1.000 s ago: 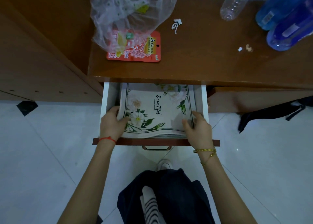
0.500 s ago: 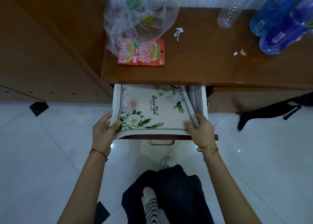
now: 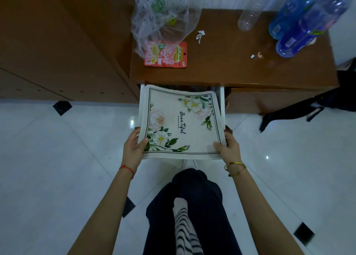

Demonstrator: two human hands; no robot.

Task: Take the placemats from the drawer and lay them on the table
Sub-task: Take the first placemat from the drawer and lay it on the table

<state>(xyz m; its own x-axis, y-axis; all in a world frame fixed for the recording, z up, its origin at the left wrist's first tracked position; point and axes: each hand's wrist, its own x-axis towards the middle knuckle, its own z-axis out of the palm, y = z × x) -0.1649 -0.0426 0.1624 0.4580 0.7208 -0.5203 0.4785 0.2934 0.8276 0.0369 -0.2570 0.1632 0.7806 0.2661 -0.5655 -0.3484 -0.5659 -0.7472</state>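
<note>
A white floral placemat (image 3: 181, 123) with black script lettering hangs level above the open white drawer (image 3: 222, 104), almost fully out from under the brown table (image 3: 231, 65). My left hand (image 3: 133, 148) pinches its near left corner, thumb on top. My right hand (image 3: 228, 149) pinches the near right corner the same way. The mat hides most of the drawer's inside, so I cannot tell what lies under it.
On the table lie a clear plastic bag (image 3: 163, 21) over a red snack packet (image 3: 169, 56), paper scraps (image 3: 200, 35), a clear bottle (image 3: 248, 17) and two blue bottles (image 3: 300, 36). A wooden cabinet (image 3: 63, 42) stands to the left, a black bag (image 3: 317, 104) right.
Both hands have lifted the placemat up out of the drawer and drawn it toward me; its far edge has come out from beneath the table top.
</note>
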